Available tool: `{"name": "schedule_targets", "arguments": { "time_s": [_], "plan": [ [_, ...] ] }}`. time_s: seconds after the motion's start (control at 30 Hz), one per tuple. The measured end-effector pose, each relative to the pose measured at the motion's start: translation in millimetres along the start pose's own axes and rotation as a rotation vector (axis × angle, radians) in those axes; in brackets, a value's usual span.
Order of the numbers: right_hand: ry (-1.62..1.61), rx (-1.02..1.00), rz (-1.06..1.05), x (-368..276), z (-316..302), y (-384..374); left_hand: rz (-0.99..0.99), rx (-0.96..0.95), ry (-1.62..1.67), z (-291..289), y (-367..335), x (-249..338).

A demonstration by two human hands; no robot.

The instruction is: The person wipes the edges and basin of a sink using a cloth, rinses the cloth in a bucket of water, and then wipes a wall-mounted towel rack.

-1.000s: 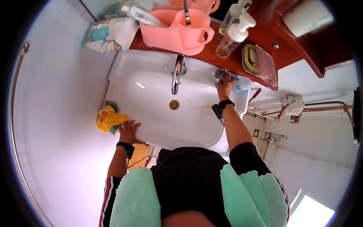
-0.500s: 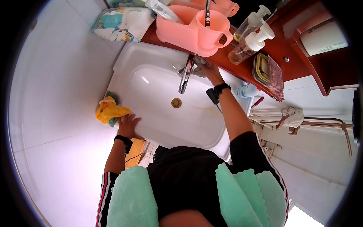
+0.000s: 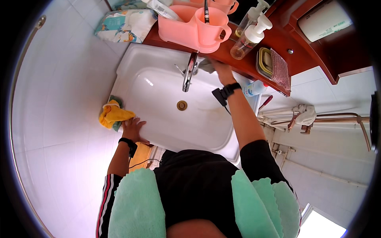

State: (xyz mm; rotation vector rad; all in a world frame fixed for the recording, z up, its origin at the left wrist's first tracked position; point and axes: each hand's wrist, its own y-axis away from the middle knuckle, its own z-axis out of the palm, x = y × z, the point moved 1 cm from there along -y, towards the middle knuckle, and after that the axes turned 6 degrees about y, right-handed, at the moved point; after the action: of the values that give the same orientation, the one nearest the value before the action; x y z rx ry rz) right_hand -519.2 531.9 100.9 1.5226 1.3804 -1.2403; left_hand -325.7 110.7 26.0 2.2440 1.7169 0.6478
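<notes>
Behind the chrome faucet (image 3: 189, 74), my right hand (image 3: 224, 72) is closed on a crumpled grey cloth (image 3: 206, 65). It presses the cloth against the back ledge of the white sink (image 3: 158, 89), just below the wooden shelf; some fingertips are hidden. My left hand (image 3: 132, 129) lies on the sink's front left rim with its fingers spread and nothing in them. Touching that hand's fingertips, a yellow cloth (image 3: 115, 114) hangs over the left corner, with a green cloth (image 3: 115, 99) under it. A round brass-coloured drain (image 3: 181, 105) sits in the dry-looking basin.
On the reddish wooden shelf (image 3: 248, 70) stand a pink toothbrush holder (image 3: 178, 31) with a cup, clear pump bottles (image 3: 245, 41) and a soap dish (image 3: 264, 63). A white-and-blue bottle (image 3: 254, 88) stands at the sink's right rim. Pipes (image 3: 333, 119) run along the right wall.
My right hand has slid a little to the right along the back ledge, away from the faucet, with the grey cloth. The left hand stays on the rim. The whole view has shifted slightly.
</notes>
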Motion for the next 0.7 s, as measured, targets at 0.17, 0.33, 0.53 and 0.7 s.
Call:
{"name": "schedule_targets", "arguments": {
  "time_s": [0.17,0.33,0.53,0.7],
  "plan": [
    [0.032,-0.055,0.013,48,31,-38,0.012,-0.007,0.016,-7,-7,7],
    [-0.003,0.139,0.071,108,1,-13,0.003,-0.022,0.023,-5,-6,8],
    [-0.115,0.389,0.313,97,-28,28,-0.016,-0.023,0.008,3,-1,-1],
    [-0.490,0.420,0.060,40,-35,45,0.009,-0.033,-0.027,-1,-6,2]
  ]
}}
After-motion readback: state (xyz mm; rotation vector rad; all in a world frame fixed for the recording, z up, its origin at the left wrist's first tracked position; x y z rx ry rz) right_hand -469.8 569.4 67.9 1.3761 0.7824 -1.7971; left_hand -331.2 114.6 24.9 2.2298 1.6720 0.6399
